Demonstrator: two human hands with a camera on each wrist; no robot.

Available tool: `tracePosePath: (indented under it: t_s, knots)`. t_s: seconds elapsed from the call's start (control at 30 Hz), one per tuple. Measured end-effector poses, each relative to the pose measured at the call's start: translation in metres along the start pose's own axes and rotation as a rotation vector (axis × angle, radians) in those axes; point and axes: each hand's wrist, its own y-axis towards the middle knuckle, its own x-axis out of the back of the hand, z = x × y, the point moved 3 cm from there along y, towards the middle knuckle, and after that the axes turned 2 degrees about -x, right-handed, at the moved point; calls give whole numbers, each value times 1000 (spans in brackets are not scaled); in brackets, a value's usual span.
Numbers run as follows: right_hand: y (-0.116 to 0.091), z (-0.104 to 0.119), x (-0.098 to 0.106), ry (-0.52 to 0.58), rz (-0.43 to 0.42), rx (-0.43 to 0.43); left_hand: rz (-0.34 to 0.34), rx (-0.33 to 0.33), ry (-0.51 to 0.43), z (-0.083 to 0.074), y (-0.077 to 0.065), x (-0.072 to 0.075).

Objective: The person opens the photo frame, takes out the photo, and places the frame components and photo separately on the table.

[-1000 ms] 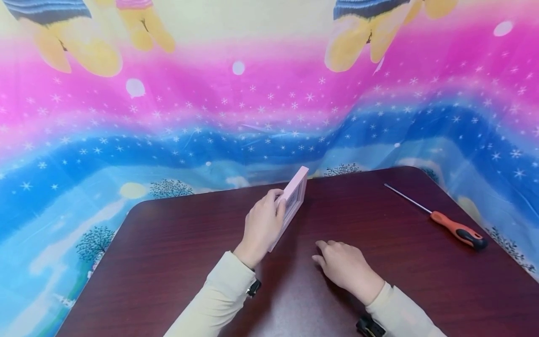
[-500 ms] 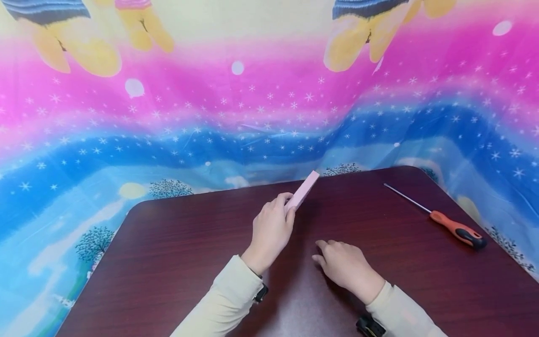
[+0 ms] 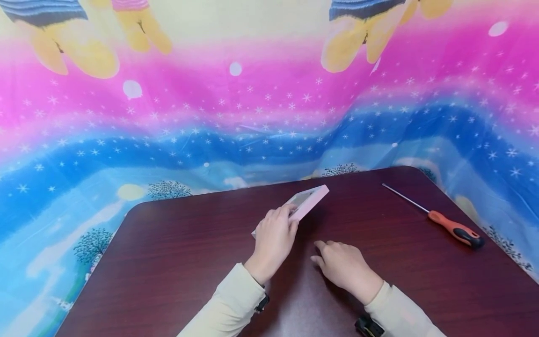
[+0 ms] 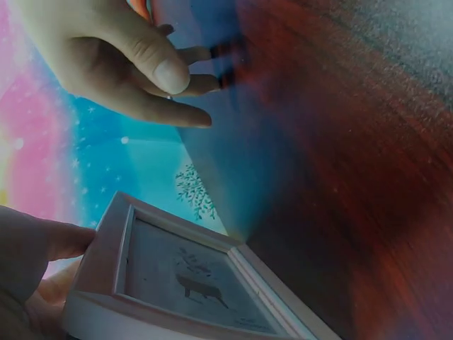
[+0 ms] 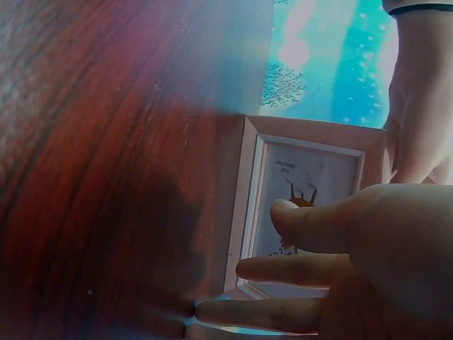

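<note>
My left hand grips a pale pink picture frame by one edge, thumb on the near side and fingers over the far side. The frame stands tilted over the middle of the table. In the left wrist view the picture frame shows a pale sheet with a small animal drawing behind its inner border. To the right, my right hand rests at the table with loosely bent fingers and holds nothing. The right wrist view has the picture frame beyond the right thumb and fingers, which partly cover the drawing.
On the right side of the dark red-brown table lies a screwdriver with an orange and black handle, its shaft toward the back. A colourful printed cloth hangs behind the table and along its sides.
My left hand has turned the picture frame, passing through an edge-on view, so its other face now shows. The hand has shifted slightly right and nearer. My right hand stays in place.
</note>
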Motion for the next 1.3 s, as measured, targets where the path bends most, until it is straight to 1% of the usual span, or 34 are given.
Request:
tracePosePath:
  t_s: [0.37, 0.5, 0.57, 0.8, 1.13, 1.3]
  knots:
    - [0, 0, 0, -13, -10, -1, -21, -32, 2, 2, -7, -7]
    - [0, 0, 0, -21, -12, 3, -31, -53, 21, 4, -10, -9]
    - [-1, 1, 0, -26, -15, 5, -29, -61, 33, 5, -11, -10]
    - [-1, 1, 0, -28, -26, 14, 13, -82, 72, 10, -16, -12]
    - [-1, 1, -1, -24, -17, 6, 21, -120, 119, 21, -20, -17]
    - [-1, 1, -2, -25, -21, 4, 5, -143, 145, 28, -21, -20]
